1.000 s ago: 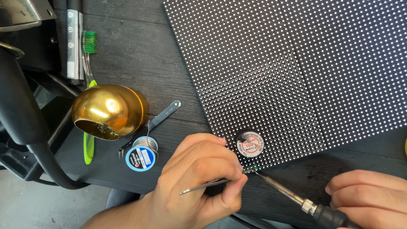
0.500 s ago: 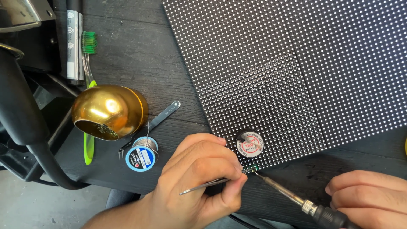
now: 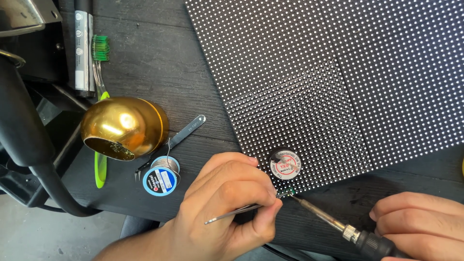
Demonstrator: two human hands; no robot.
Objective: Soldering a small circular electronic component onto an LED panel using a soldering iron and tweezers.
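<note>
Our left hand (image 3: 227,203) has its fingers clamped on thin tweezers (image 3: 237,212), their tips at the LED panel (image 3: 338,82) edge. Our right hand (image 3: 420,217) fingers grip the soldering iron (image 3: 338,224), its tip touching there, just below a small round tin (image 3: 285,164).

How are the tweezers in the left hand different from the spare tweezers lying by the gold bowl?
The tweezers in the left hand are pinched between the fingers, tip at the dotted panel's lower edge; the spare tweezers lie untouched on the dark table. The held pair looks thin and bright silver; the spare looks broader and darker grey. The spare partly lies near the solder spool. Both are slim metal tools lying at a slant.
</note>
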